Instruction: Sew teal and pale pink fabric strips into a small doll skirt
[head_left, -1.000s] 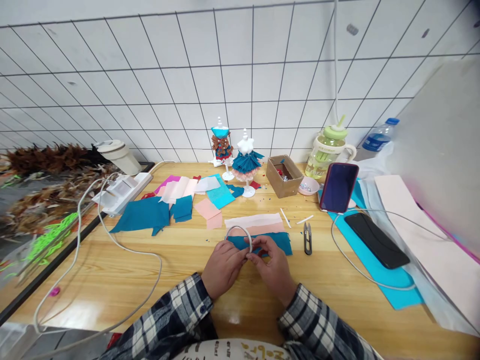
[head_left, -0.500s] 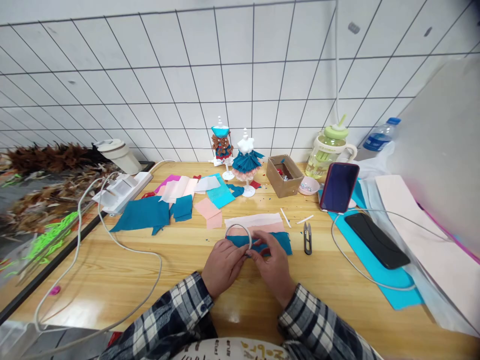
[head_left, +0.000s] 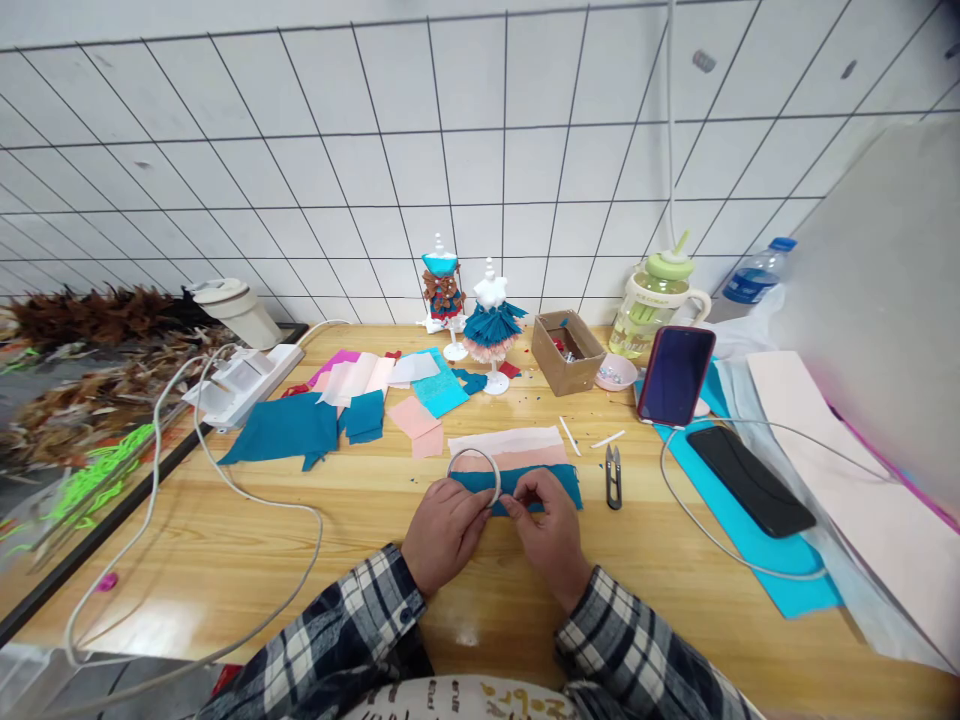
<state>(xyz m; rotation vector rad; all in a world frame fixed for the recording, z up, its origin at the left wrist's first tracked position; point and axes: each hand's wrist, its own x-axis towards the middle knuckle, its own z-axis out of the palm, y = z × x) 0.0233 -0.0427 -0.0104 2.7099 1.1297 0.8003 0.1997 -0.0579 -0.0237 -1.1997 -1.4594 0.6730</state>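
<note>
My left hand (head_left: 444,530) is closed on a thin pale ring (head_left: 493,462), which stands up in a curve above its fingers. Close beside it, my right hand (head_left: 546,525) has its thumb and fingers pinched near the ring's lower right side; whatever is between those fingertips is too small to make out. Behind both hands lie flat strips of cloth: a teal strip (head_left: 564,486), a pink one (head_left: 551,455) and a whitish one (head_left: 517,438). Small black-handled snips (head_left: 613,480) rest to the right of the strips.
Two small dress forms (head_left: 491,330) stand at the back beside a cardboard box (head_left: 568,360). Cloth pieces (head_left: 289,428) and a power strip (head_left: 247,385) are on the left. On the right are a propped phone (head_left: 676,375), a black phone (head_left: 750,480), a jug (head_left: 652,305) and cables.
My right hand's fingertips have drawn slightly away from the ring and curled in more. My left hand keeps the ring in nearly the same place.
</note>
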